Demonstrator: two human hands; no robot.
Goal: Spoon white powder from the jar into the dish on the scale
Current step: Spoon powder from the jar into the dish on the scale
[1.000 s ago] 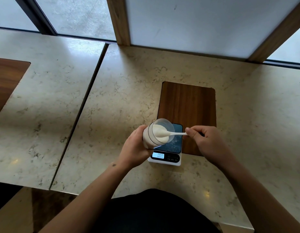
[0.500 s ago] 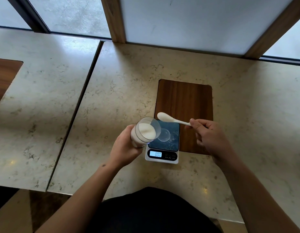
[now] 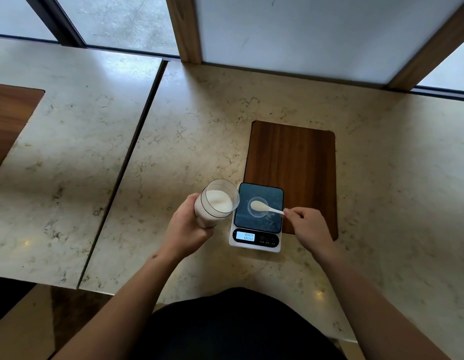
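My left hand [image 3: 185,227] grips a clear jar [image 3: 217,201] of white powder, tilted with its open mouth toward the scale. The scale [image 3: 256,219] has a dark glass top and a lit display reading 0.00. A small clear round dish [image 3: 256,213] sits in the middle of its platform. My right hand [image 3: 307,227] pinches the handle of a white spoon [image 3: 264,207], whose bowl holds powder and hovers over the dish.
A dark wooden inlay [image 3: 293,165] lies behind and to the right of the scale in the marble countertop [image 3: 199,131]. A seam [image 3: 127,165] splits the counter on the left. Wooden window posts [image 3: 185,27] rise at the back.
The spoon left the jar's mouth, rose, then came down over the dish. The jar moved left, clear of the scale's platform.
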